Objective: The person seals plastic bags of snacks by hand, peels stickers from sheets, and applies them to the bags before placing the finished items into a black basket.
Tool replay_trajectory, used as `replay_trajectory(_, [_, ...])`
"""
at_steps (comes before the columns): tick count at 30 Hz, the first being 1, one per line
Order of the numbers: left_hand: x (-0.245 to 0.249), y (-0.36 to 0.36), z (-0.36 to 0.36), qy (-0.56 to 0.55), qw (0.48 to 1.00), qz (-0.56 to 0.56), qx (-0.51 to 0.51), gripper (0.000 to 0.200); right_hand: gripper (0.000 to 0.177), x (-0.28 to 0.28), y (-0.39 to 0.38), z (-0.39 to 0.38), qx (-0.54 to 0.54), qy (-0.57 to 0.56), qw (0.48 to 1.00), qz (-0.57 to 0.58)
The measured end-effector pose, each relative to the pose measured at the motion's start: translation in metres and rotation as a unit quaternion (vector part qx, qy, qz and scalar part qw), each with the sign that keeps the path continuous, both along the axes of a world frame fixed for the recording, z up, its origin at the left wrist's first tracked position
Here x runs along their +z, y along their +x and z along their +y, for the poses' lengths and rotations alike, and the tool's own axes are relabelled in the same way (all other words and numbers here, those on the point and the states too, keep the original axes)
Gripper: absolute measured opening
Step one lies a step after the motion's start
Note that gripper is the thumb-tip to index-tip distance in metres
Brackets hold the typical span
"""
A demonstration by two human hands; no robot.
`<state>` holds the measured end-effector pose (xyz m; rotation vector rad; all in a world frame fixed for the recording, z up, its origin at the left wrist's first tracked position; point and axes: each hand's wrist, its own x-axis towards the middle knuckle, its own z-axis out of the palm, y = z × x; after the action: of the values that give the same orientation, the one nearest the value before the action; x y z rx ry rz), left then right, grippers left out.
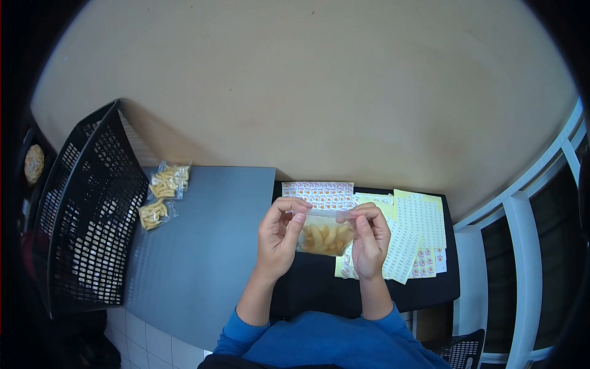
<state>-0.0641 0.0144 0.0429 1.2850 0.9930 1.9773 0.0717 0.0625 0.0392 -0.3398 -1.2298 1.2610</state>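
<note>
Between my two hands hangs a small clear plastic bag of pale yellow, finger-shaped snack pieces. My left hand pinches its upper left corner between thumb and fingers. At the upper right corner, my right hand grips the bag the same way. The top edge of the bag is stretched straight between them, and the pieces lie in its lower part. Beneath and behind the hands are sheets of small printed stickers and yellow-edged label sheets, overlapping on a black surface.
Left of me, a grey tabletop carries several filled snack bags near its far left corner. A tall black slotted basket stands along its left edge. A beige wall rises behind; a white frame is on the right.
</note>
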Motion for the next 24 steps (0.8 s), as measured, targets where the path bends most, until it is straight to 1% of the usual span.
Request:
replay_trajectory(3, [-0.004,-0.001,0.001,0.019,1.000,0.015,0.002,0.005,0.013,-0.002,0.004,0.001,0.026,0.005,0.999,-0.022])
replay_trajectory(5, [-0.005,0.000,0.001,0.025,0.999,0.020,0.008,0.004,0.014,-0.008,0.005,0.003,-0.018,-0.014,0.999,-0.046])
replay_trajectory(6, [-0.005,0.002,0.001,0.030,0.999,0.028,0.031,0.004,0.014,-0.002,0.004,0.002,-0.019,-0.014,0.999,-0.045])
replay_trajectory(7, [-0.005,0.002,0.001,0.036,0.997,0.035,0.054,0.003,0.017,0.010,0.001,0.000,-0.168,0.091,0.973,-0.131])
replay_trajectory(8, [-0.004,0.003,0.001,0.037,0.997,0.035,0.054,0.003,0.020,0.020,0.000,-0.003,-0.309,0.193,0.907,-0.212])
replay_trajectory(9, [-0.004,0.003,0.000,0.031,0.995,0.059,0.069,0.002,0.020,0.027,0.002,-0.006,-0.310,0.193,0.907,-0.212])
replay_trajectory(10, [-0.003,0.003,0.000,0.025,0.993,0.083,0.083,0.002,0.022,0.032,0.003,-0.010,-0.321,0.250,0.857,-0.317])
replay_trajectory(11, [-0.003,0.004,-0.001,0.025,0.993,0.083,0.082,0.002,0.025,0.033,0.004,-0.012,-0.328,0.303,0.792,-0.417])
replay_trajectory(12, [-0.002,0.005,0.000,0.028,0.989,0.113,0.094,0.002,0.016,0.031,0.001,-0.012,-0.306,0.286,0.812,-0.406])
replay_trajectory(13, [-0.002,0.005,0.000,0.033,0.983,0.143,0.107,0.003,0.016,0.028,-0.001,-0.011,-0.307,0.286,0.812,-0.406])
replay_trajectory(15, [-0.001,0.006,0.000,0.037,0.981,0.155,0.112,0.003,0.009,0.024,-0.002,-0.010,-0.309,0.305,0.800,-0.414])
replay_trajectory(16, [-0.001,0.006,-0.001,0.040,0.978,0.167,0.117,0.003,0.009,0.022,-0.003,-0.010,-0.309,0.305,0.800,-0.413])
replay_trajectory(18, [0.001,0.006,-0.001,0.043,0.976,0.176,0.121,0.003,0.004,0.020,-0.004,-0.009,-0.285,0.274,0.830,-0.394])
replay_trajectory(24, [-0.001,0.005,0.000,0.024,0.980,0.167,0.103,0.005,0.005,0.023,-0.005,-0.011,-0.302,0.260,0.827,-0.396])
